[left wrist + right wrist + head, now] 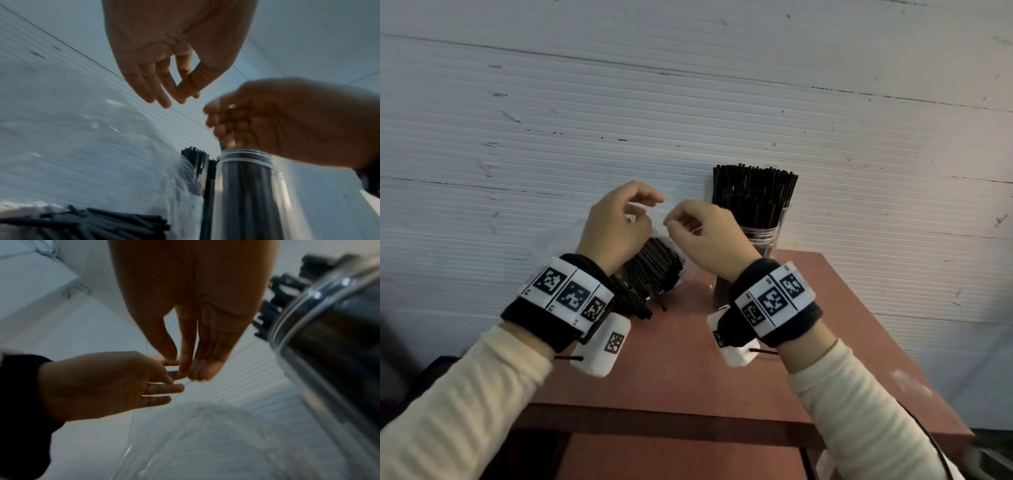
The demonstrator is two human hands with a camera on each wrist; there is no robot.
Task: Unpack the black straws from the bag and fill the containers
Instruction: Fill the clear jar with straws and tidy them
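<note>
A clear plastic bag (683, 270) lies on the red-brown table (671, 359) with a bundle of black straws (650, 270) inside. Both hands are raised above it, close together. My left hand (652, 207) pinches the bag's top film between thumb and fingertips (180, 97). My right hand (668, 224) pinches the same edge with its fingers curled (185, 369). A glass jar (760, 240) packed with upright black straws (755, 195) stands behind the right hand. A second clear jar (244, 186) stands nearer, largely hidden by my right wrist in the head view.
A white ribbed wall (688, 102) rises directly behind the table and jars. The table's front edge (671, 414) runs below my forearms, and its right edge slopes down at the right. Bare tabletop lies between my wrists.
</note>
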